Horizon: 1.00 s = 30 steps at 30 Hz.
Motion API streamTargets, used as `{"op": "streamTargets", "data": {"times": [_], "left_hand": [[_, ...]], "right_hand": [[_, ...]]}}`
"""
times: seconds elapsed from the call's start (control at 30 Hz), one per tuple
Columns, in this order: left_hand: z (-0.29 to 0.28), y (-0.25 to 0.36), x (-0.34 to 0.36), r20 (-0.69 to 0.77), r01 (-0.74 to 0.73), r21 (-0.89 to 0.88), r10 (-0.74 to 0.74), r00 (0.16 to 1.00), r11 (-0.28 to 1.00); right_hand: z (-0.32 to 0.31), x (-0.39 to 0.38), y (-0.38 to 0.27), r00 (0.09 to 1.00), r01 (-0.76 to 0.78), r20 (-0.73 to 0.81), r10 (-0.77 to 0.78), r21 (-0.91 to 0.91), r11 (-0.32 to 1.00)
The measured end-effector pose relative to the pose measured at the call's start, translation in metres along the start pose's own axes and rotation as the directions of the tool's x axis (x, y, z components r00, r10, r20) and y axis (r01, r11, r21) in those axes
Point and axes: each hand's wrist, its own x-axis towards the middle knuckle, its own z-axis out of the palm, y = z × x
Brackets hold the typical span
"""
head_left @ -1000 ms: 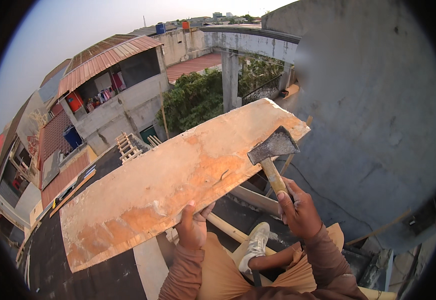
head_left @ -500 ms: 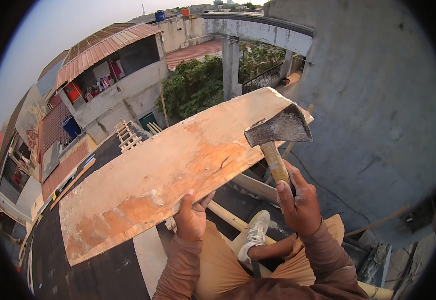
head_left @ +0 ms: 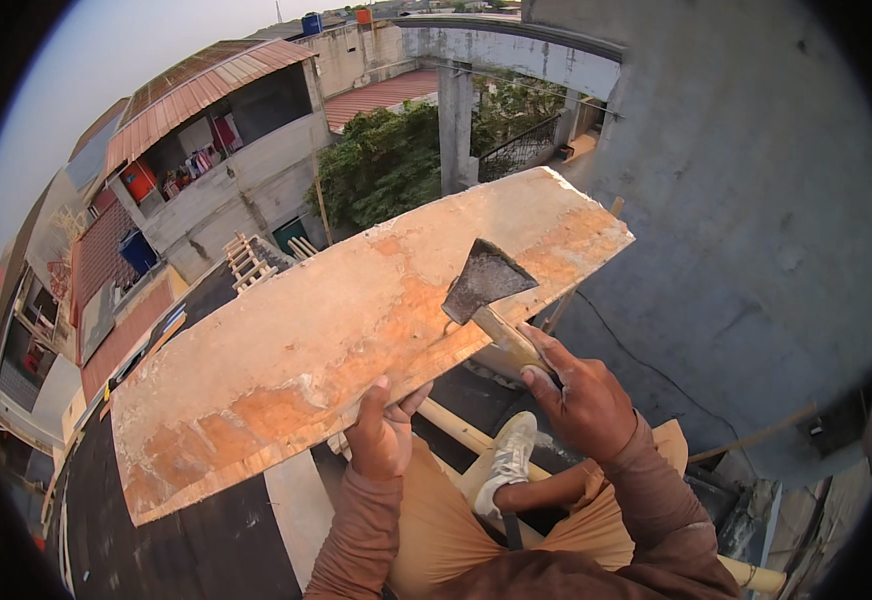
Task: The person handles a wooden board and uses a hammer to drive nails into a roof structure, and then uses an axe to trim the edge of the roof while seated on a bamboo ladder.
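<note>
A long, worn plywood board [head_left: 336, 330] with orange and pale patches lies slanted in front of me, high above a street. My left hand [head_left: 381, 435] grips its near edge, thumb on top. My right hand [head_left: 581, 395] is closed around the wooden handle of a hatchet [head_left: 486, 285]. The dark metal head is raised just over the board's near edge, right of centre, blade pointing toward the board. My brown sleeves and tan trousers fill the lower middle, and one pale shoe [head_left: 511, 460] rests on a beam below.
A grey concrete wall [head_left: 756, 220] rises close on the right. Wooden poles [head_left: 456, 425] run under the board. Below left are a dark roof [head_left: 176, 540], a wooden ladder [head_left: 246, 262], neighbouring buildings and green trees [head_left: 386, 160]. There is a deep drop beyond the board.
The hatchet head has swung from the board's far right part back toward me and left, now raised over the near edge. The view tilted down a little. My left hand keeps its grip.
</note>
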Motion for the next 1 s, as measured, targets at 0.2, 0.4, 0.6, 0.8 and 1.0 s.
{"op": "streamTargets", "data": {"times": [0.2,0.4,0.6,0.8,1.0], "left_hand": [[-0.003,-0.003,0.003,-0.026,0.025,0.024,-0.024,0.999,0.999],[-0.008,0.001,0.004,-0.001,0.041,-0.021,-0.041,0.999,0.999],[0.0,0.003,-0.001,0.018,0.095,-0.055,-0.094,0.995,0.994],[0.001,0.009,-0.004,0.019,0.111,-0.034,-0.11,0.994,0.993],[0.001,0.003,-0.003,0.043,0.117,-0.007,-0.116,0.992,0.993]], "right_hand": [[-0.004,0.0,0.005,0.99,0.017,-0.138,-0.01,0.051,0.999],[-0.003,-0.026,0.0,0.943,-0.166,-0.197,0.267,0.418,0.893],[0.027,-0.022,0.014,0.994,-0.086,0.076,0.083,0.039,0.996],[-0.002,-0.018,-0.005,0.969,-0.152,-0.171,0.177,0.152,0.977],[0.005,-0.031,0.002,1.0,-0.014,-0.014,0.013,-0.093,0.996]]}}
